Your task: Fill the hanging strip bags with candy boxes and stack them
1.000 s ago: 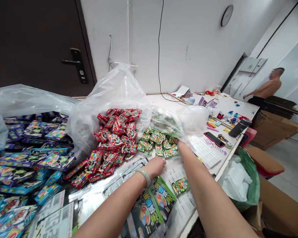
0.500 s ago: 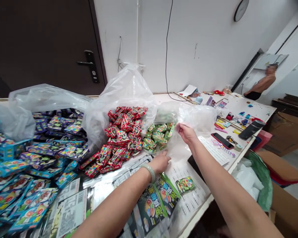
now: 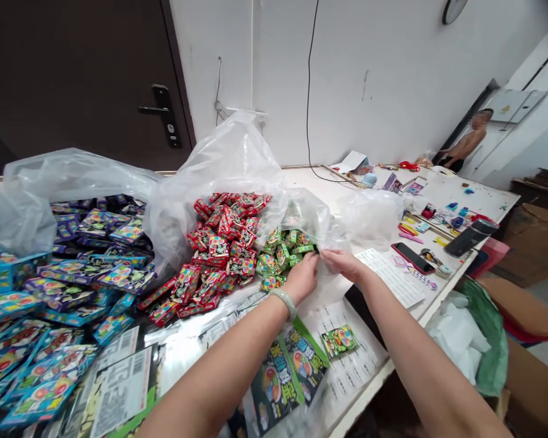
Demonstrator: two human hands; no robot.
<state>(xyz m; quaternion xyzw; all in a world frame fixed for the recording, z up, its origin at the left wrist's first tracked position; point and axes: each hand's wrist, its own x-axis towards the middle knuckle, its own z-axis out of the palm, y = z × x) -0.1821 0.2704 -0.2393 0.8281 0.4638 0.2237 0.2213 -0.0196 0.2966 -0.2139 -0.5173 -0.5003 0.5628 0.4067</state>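
Small green candy packets (image 3: 285, 250) lie in the mouth of a clear plastic bag (image 3: 308, 207) at mid-table. At the right side of this mouth, my left hand (image 3: 302, 278), with a pale bangle at its wrist, has its fingers curled in on the plastic beside the packets. My right hand (image 3: 344, 265) meets it there and pinches the bag's edge; its fingertips are partly hidden. One green packet (image 3: 338, 340) lies apart on a printed white sheet (image 3: 347, 377). Two flat black-and-green pouches (image 3: 290, 371) are under and beside my left forearm.
Red packets (image 3: 219, 249) spill from a neighbouring bag; purple boxes (image 3: 119, 231) and blue boxes (image 3: 41, 365) are heaped at left. A phone (image 3: 412, 258), a dark bottle (image 3: 471, 237) and small tools lie at right. A green sack (image 3: 488, 334) stands below the table edge. A person (image 3: 468, 146) is far behind.
My left hand has moved up to the green packets' bag. My right hand has come down with the bag's edge, so the two hands now meet.
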